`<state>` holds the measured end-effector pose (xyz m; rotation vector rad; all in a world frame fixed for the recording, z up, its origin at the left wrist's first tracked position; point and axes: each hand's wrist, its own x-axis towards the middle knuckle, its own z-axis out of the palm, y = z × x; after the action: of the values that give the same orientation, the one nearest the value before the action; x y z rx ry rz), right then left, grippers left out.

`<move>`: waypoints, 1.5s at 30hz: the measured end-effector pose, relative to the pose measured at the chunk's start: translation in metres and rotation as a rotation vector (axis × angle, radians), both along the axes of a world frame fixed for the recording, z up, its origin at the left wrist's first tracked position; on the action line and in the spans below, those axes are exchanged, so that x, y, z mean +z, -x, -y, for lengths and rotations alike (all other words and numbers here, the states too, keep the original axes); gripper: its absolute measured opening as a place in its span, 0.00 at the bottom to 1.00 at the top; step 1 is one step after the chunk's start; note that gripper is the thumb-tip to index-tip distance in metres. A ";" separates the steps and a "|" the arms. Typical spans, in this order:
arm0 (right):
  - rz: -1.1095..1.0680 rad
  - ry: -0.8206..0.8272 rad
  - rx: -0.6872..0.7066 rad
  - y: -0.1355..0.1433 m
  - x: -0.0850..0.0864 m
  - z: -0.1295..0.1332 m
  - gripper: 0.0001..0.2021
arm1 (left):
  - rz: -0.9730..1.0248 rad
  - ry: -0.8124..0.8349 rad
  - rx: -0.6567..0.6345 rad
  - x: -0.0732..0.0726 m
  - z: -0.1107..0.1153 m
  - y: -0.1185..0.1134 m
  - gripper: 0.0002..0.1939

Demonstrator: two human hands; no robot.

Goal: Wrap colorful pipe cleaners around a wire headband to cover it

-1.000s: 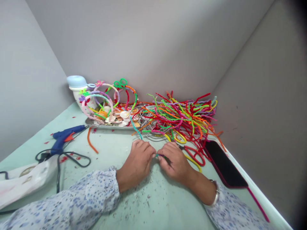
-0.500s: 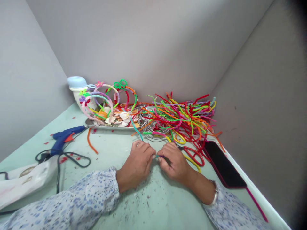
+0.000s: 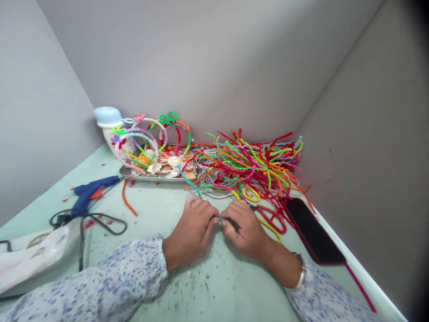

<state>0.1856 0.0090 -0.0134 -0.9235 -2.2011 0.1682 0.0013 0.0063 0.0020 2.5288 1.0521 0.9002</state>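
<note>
Both hands meet over the middle of the table, fingertips almost touching. My left hand (image 3: 194, 226) pinches a teal pipe cleaner (image 3: 189, 181), whose free end rises behind the knuckles towards the tray. My right hand (image 3: 243, 226) is closed at the same spot, where a short teal and dark purple bit shows between the two hands; most of it is hidden by the fingers. Just behind the right hand lie scissors with red and yellow loops (image 3: 272, 219), partly covered. A yellow fuzzy strand (image 3: 271, 230) curves out beside the right wrist.
A metal tray (image 3: 157, 179) holds shells and several fuzzy-wrapped hoops (image 3: 136, 134). Right of it lie a heap of pipe cleaners (image 3: 254, 161) and a phone (image 3: 315, 230). On the left are a blue glue gun (image 3: 89, 192), its cord, a white bag (image 3: 43, 255) and a lidded bottle (image 3: 109, 123).
The free end of the teal pipe cleaner has swung slightly left and up. Both hands stay in nearly the same place, still pinching.
</note>
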 end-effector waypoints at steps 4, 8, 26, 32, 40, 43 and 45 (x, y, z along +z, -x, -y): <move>0.015 0.011 -0.005 0.001 0.001 0.000 0.04 | -0.024 -0.025 -0.001 -0.002 -0.001 0.000 0.09; 0.004 0.007 0.001 0.001 0.002 0.001 0.05 | -0.037 -0.035 -0.004 -0.003 -0.002 0.000 0.09; -0.053 -0.031 -0.034 0.004 0.001 0.002 0.06 | 0.214 -0.082 0.186 0.006 0.003 0.002 0.04; -0.248 0.034 -0.121 0.001 0.005 0.001 0.07 | 0.272 -0.066 0.162 0.007 0.005 0.003 0.02; -0.186 -0.027 -0.054 0.001 0.007 0.004 0.06 | 0.219 -0.004 0.097 0.000 -0.001 0.002 0.10; -0.152 -0.049 -0.028 0.002 0.007 0.004 0.06 | 0.181 -0.006 0.116 0.001 0.001 0.002 0.06; -0.148 -0.061 -0.043 0.002 0.005 0.004 0.05 | 0.175 -0.030 0.137 0.002 0.003 0.001 0.05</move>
<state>0.1835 0.0053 -0.0081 -0.8955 -2.0375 0.1437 0.0003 0.0029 0.0037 2.3725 1.1750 1.1588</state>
